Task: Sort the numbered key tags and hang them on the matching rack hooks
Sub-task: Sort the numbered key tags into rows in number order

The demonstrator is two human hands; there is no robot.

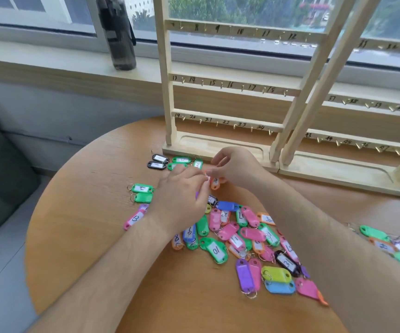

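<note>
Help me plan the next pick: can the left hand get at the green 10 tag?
Probably yes. The green 10 tag lies uncovered at the edge of the pile, close to the left hand. That hand would first have to let go of the orange tag it pinches with the right hand.

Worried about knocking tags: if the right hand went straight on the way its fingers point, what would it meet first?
Probably the green tag just beyond the right hand, beside the rack base; the hand's height above the table is unclear, so it might pass over.
</note>
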